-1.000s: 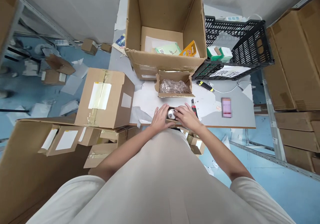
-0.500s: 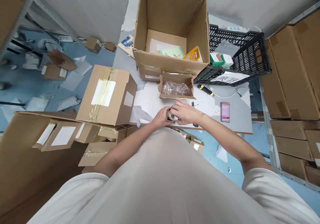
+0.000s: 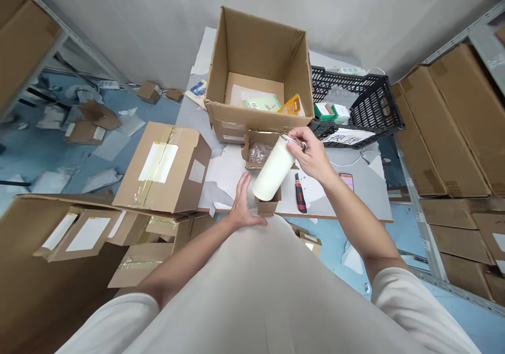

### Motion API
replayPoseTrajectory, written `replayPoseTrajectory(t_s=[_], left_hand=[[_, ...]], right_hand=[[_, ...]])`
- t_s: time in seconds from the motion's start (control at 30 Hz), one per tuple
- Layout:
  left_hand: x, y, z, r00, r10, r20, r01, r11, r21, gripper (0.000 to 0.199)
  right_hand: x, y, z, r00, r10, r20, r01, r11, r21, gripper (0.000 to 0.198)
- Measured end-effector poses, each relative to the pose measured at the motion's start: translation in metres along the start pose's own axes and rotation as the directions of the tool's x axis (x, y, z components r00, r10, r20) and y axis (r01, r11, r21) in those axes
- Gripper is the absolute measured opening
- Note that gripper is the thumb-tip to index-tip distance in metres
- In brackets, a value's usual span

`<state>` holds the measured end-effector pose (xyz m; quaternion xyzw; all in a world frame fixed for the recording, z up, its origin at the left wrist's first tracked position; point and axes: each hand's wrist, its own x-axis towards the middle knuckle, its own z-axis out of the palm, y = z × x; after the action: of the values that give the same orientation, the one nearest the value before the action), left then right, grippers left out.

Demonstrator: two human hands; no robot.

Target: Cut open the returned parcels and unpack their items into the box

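A cream-white water bottle [image 3: 272,172] with a metal loop at its lid hangs tilted over the table's front edge. My right hand [image 3: 311,151] grips it by the lid end, fingers closed about the loop. Under the bottle's lower end is a small cardboard box [image 3: 269,208], partly hidden by it. Just left of that box, my left hand [image 3: 243,209] has its fingers stretched and thumb apart, holding nothing; whether it touches the box I cannot tell. Behind the bottle, an open carton [image 3: 252,163] contains clear plastic wrap [image 3: 259,152].
A red-and-black utility knife [image 3: 300,195] lies right of the small box, a phone [image 3: 347,181] farther right. Behind stand a large open carton [image 3: 252,113] and a black crate [image 3: 373,107]. A taped carton [image 3: 158,170] stands left; shelves of boxes [image 3: 453,128] line the right.
My right hand has drawn the bottle up out of the small box and moved forward and right. My left hand has let go of the box and opened. The view has shifted a little.
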<state>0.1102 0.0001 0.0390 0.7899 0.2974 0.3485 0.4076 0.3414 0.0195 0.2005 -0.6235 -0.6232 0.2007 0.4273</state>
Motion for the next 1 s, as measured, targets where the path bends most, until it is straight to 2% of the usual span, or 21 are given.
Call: replayPoseTrajectory(t_s=[0.07,0.13,0.17,0.23,0.3,0.37,0.47,0.57,0.67,0.73,0.9,1.0], left_hand=[[0.004,0.018,0.002,0.986,-0.113,-0.12,0.098,0.988,-0.123,0.108],[0.012,0.031,0.007,0.944,-0.271,-0.189,0.218,0.941,-0.258,0.076],[0.016,0.035,0.01,0.921,-0.332,-0.202,0.258,0.912,-0.32,0.066],[0.023,0.04,0.013,0.898,-0.397,-0.189,0.283,0.851,-0.443,0.061],[0.027,0.042,0.012,0.898,-0.422,-0.121,0.282,0.765,-0.579,0.063],[0.029,0.045,0.008,0.903,-0.43,-0.003,0.299,0.634,-0.713,0.062],[0.03,0.053,0.003,0.879,-0.439,0.186,0.391,0.442,-0.807,0.059],[0.031,0.059,0.003,0.852,-0.45,0.268,0.449,0.366,-0.815,0.058],[0.031,0.061,0.007,0.849,-0.454,0.271,0.461,0.385,-0.799,0.059],[0.03,0.061,0.009,0.858,-0.445,0.256,0.458,0.44,-0.773,0.061],[0.03,0.061,0.015,0.901,-0.426,0.082,0.374,0.668,-0.644,0.084],[0.029,0.062,0.016,0.887,-0.459,0.036,0.378,0.682,-0.626,0.079]], right_hand=[[0.005,0.005,0.005,0.999,0.045,-0.012,-0.045,0.999,0.0,0.027],[0.009,0.011,0.008,0.996,0.092,-0.019,-0.092,0.996,0.019,0.032],[0.01,0.013,0.007,0.993,0.113,-0.016,-0.112,0.992,0.05,0.035],[0.013,0.018,0.005,0.988,0.148,0.039,-0.153,0.972,0.177,0.043],[0.016,0.021,0.001,0.977,0.15,0.151,-0.194,0.919,0.343,0.051],[0.017,0.025,-0.002,0.964,0.132,0.229,-0.228,0.853,0.469,0.054],[0.018,0.033,0.001,0.965,0.177,0.193,-0.256,0.794,0.551,0.045],[0.016,0.042,0.007,0.96,0.244,0.138,-0.279,0.776,0.566,0.037],[0.014,0.047,0.01,0.956,0.262,0.128,-0.288,0.774,0.564,0.036],[0.014,0.047,0.01,0.954,0.272,0.123,-0.293,0.768,0.569,0.037],[0.013,0.045,0.01,0.954,0.297,0.051,-0.273,0.78,0.563,0.041],[0.01,0.046,0.01,0.966,0.259,-0.005,-0.216,0.815,0.538,0.049]])
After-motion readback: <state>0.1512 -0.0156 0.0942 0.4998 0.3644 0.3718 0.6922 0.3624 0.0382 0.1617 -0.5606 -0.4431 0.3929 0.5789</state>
